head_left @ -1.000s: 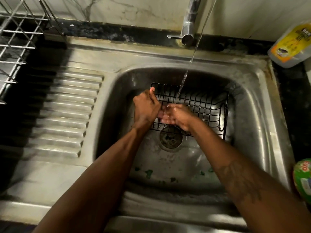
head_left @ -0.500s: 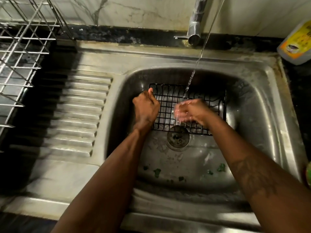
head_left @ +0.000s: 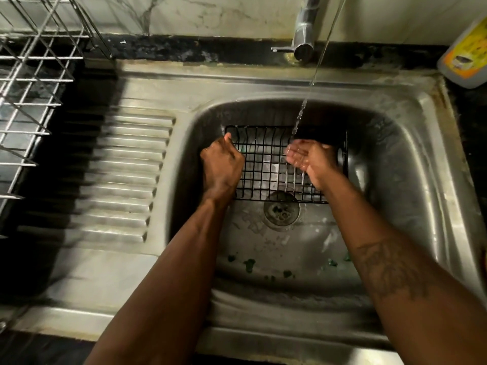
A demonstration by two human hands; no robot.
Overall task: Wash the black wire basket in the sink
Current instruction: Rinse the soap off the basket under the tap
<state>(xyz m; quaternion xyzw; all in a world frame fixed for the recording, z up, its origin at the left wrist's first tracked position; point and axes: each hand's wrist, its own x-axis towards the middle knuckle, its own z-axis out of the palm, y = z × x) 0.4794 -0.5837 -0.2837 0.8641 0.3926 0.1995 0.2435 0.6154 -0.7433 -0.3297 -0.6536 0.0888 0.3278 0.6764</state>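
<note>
The black wire basket [head_left: 266, 167] lies in the steel sink [head_left: 411, 185], at the back of the basin and partly over the drain [head_left: 281, 211]. My left hand [head_left: 221, 164] grips the basket's left rim with curled fingers. Over the basket's right half, my right hand [head_left: 308, 156] is cupped palm up under the thin stream of water from the tap [head_left: 304, 30]. Water runs off that hand through the wires. It holds nothing.
A ribbed steel draining board [head_left: 118, 180] lies left of the basin, with a metal dish rack [head_left: 31, 88] at the far left. A yellow-labelled bottle [head_left: 466, 51] stands at the back right. Green scraps [head_left: 249, 264] dot the sink floor.
My right hand has moved right, away from my left hand, and opened under the water stream. The left hand keeps its grip on the basket's rim.
</note>
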